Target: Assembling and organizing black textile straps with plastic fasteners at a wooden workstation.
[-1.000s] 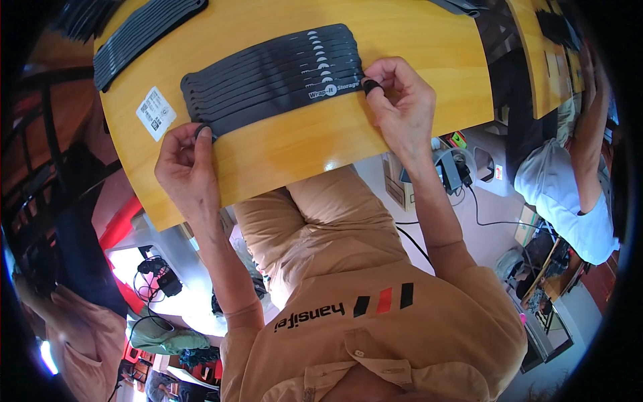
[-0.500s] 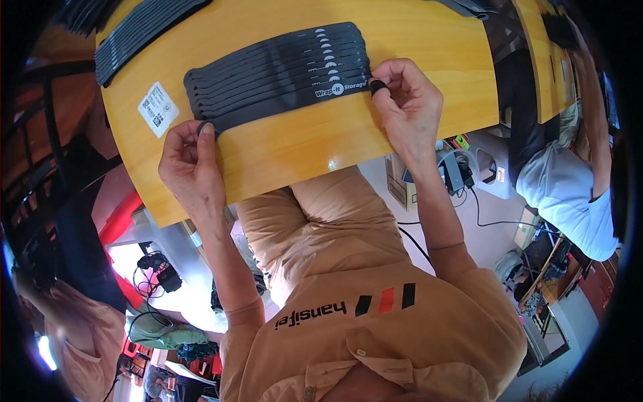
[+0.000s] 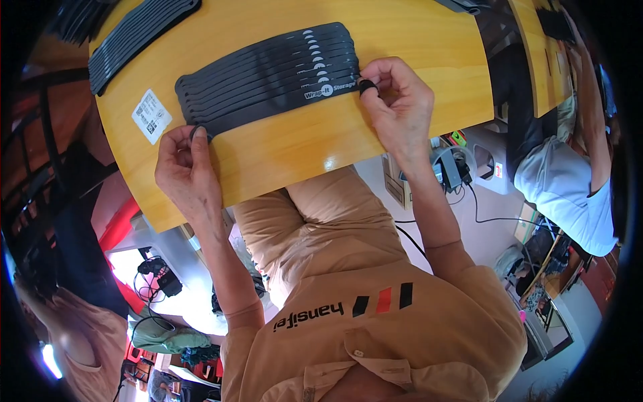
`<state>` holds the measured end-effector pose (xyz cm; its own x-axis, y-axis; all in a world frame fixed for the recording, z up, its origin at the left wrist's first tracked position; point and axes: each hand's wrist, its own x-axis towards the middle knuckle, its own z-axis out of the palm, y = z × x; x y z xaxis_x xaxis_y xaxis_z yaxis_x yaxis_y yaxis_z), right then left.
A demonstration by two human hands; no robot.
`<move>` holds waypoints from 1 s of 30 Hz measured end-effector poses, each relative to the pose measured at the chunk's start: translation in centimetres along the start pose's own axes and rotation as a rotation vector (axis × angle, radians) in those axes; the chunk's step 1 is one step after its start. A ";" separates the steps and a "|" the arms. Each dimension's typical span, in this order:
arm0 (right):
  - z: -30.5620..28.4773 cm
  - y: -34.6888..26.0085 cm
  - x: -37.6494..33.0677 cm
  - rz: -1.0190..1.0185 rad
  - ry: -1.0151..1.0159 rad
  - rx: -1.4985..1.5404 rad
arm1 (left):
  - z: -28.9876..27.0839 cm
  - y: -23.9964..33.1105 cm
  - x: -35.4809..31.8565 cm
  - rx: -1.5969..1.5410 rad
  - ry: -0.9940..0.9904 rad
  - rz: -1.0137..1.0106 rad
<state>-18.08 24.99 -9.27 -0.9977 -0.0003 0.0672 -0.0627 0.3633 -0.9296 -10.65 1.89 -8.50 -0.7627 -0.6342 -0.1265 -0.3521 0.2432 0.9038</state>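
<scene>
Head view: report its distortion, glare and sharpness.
Head view: fisheye bends the yellow wooden table edge, black vignette at the corners; a small glare spot sits on the tabletop; the fanned black straps and both hands, left hand, right hand, look sharp.

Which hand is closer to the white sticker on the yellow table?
The left hand. It grips the strap bundle's end just right of and below the white sticker. The right hand holds the opposite end, far across the yellow table.

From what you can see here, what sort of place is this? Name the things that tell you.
Probably a workshop or assembly room: a yellow wooden worktable bears a row of black straps, more straps lie stacked nearby, and another person sits at a neighbouring table.
</scene>
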 end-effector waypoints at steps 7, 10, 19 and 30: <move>0.1 0.1 0.0 -0.030 0.018 -0.005 | 0.2 0.5 -0.1 0.087 0.026 0.014; 0.1 -0.1 0.1 -0.029 0.016 -0.021 | 0.2 0.4 -0.1 0.087 0.024 0.016; 0.1 -0.4 0.1 -0.018 0.023 -0.025 | 0.2 0.3 0.0 0.089 0.030 0.018; 0.4 -0.4 0.2 -0.090 0.037 -0.065 | 0.6 0.7 -0.3 0.201 0.073 0.197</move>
<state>-18.24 24.45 -9.01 -0.9865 -0.0021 0.1637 -0.1492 0.4229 -0.8938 -10.97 2.71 -8.12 -0.7887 -0.6096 0.0793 -0.3071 0.5023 0.8083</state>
